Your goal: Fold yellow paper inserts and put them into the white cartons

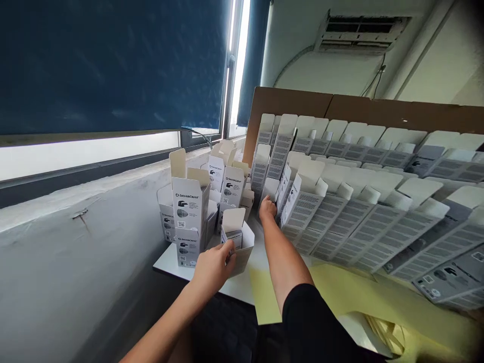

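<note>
My left hand (214,266) is closed on the near edge of an open-topped white carton (246,241), its thumb at the opening. Inside that carton shows a smaller grey printed piece (235,239). My right arm reaches farther away, and my right hand (267,207) is closed at the lower part of another carton (269,189), beside the long rows; its fingertips are partly hidden. Just left of my left hand stand tall grey-and-white SilverCrest cartons (187,209) with raised flaps, one carton above another. More SilverCrest cartons (231,185) stand behind them.
Long rows of open cartons (333,222) fill the right side, backed by a brown cardboard sheet (295,103). Yellow paper (325,282) lies along the near side of the white table (170,259). A wall ledge (124,189) and blue blind (113,65) border the left.
</note>
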`<state>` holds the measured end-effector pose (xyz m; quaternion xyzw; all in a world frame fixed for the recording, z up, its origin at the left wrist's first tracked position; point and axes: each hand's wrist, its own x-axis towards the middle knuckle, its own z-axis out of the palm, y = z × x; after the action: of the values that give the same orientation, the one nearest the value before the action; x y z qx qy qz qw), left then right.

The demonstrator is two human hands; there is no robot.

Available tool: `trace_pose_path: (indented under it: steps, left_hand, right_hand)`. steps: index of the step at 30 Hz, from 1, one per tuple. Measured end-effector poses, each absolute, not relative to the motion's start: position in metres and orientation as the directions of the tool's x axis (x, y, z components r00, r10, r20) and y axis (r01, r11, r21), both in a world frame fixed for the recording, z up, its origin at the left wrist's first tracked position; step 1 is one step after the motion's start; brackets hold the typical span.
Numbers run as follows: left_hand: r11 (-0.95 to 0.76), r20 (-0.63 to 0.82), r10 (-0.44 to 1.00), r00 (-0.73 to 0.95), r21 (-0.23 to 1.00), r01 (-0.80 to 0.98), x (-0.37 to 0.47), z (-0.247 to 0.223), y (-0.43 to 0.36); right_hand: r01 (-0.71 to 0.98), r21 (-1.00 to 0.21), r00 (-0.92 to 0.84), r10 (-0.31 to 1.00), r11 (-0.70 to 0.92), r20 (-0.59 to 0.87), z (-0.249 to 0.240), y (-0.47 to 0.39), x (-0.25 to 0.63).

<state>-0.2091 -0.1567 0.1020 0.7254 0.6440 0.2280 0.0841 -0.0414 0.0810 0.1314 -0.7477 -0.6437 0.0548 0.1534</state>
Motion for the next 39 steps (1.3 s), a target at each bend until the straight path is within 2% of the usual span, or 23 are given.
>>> trace_pose_path:
  steps: [5, 9, 12, 14, 16, 17, 19, 21, 23, 26, 28, 31, 34, 36, 37, 39]
  left_hand:
    - [-0.186, 0.253, 0.964, 0.087, 0.400, 0.897, -0.211, 0.099, -0.153]
    - [-0.226, 0.311, 0.944, 0.109, 0.373, 0.900, -0.212, 0.093, -0.148]
    - [-0.267, 0.349, 0.927, 0.137, 0.359, 0.894, -0.210, 0.090, -0.142]
    - [-0.296, 0.369, 0.915, 0.162, 0.343, 0.892, -0.208, 0.089, -0.138]
    - [-0.326, 0.397, 0.899, 0.184, 0.329, 0.886, -0.208, 0.087, -0.135]
    - [-0.341, 0.417, 0.889, 0.190, 0.327, 0.881, -0.209, 0.086, -0.134]
    - [-0.369, 0.464, 0.865, 0.189, 0.334, 0.867, -0.210, 0.084, -0.132]
    - [-0.406, 0.529, 0.830, 0.178, 0.354, 0.842, -0.210, 0.081, -0.133]
    - [-0.482, 0.623, 0.762, 0.175, 0.366, 0.796, -0.209, 0.079, -0.138]
    - [-0.653, 0.778, 0.606, 0.167, 0.366, 0.663, -0.201, 0.071, -0.153]
    - [-0.710, 0.799, 0.585, 0.140, 0.421, 0.565, -0.191, 0.057, -0.168]
    - [-0.609, 0.669, 0.742, 0.049, 0.642, 0.466, -0.172, 0.022, -0.196]
    - [-0.397, 0.450, 0.885, -0.122, 0.864, 0.310, -0.158, -0.018, -0.225]
    - [-0.230, 0.254, 0.941, -0.223, 0.965, 0.128, -0.154, -0.038, -0.241]
    - [-0.126, 0.126, 0.966, -0.224, 0.992, 0.015, -0.153, -0.044, -0.246]
    - [0.135, -0.150, 0.986, -0.073, 0.974, -0.183, -0.154, -0.050, -0.254]
  right_hand:
    - [0.920, -0.388, 0.144, 0.967, -0.053, 0.209, 0.135, 0.058, -0.049]
    - [0.898, -0.436, 0.091, 0.946, 0.057, 0.310, 0.125, 0.005, -0.028]
    - [0.865, -0.466, 0.003, 0.927, 0.186, 0.375, 0.100, -0.066, 0.012]
    - [0.761, -0.524, -0.162, 0.894, 0.383, 0.418, 0.073, -0.120, 0.040]
    - [0.769, -0.477, -0.317, 0.902, 0.426, 0.294, 0.043, -0.166, 0.060]
    - [0.811, -0.431, -0.338, 0.918, 0.396, 0.208, 0.028, -0.184, 0.065]
    - [0.881, -0.349, -0.302, 0.947, 0.320, 0.106, 0.003, -0.209, 0.068]
    - [0.908, -0.313, -0.259, 0.960, 0.280, 0.107, -0.014, -0.219, 0.064]
    - [0.904, -0.315, -0.236, 0.951, 0.290, 0.198, -0.023, -0.223, 0.061]
    - [0.882, -0.332, -0.182, 0.893, 0.333, 0.412, -0.027, -0.229, 0.058]
    - [0.862, -0.345, -0.139, 0.828, 0.372, 0.543, -0.026, -0.238, 0.056]
    - [0.832, -0.382, -0.063, 0.752, 0.403, 0.656, -0.020, -0.256, 0.050]
    - [0.814, -0.414, -0.016, 0.728, 0.408, 0.685, -0.013, -0.273, 0.046]
    - [0.801, -0.419, -0.031, 0.729, 0.427, 0.684, -0.011, -0.282, 0.045]
    - [0.794, -0.419, -0.044, 0.729, 0.440, 0.683, -0.011, -0.286, 0.045]
    - [0.782, -0.422, -0.064, 0.732, 0.459, 0.678, -0.015, -0.294, 0.046]
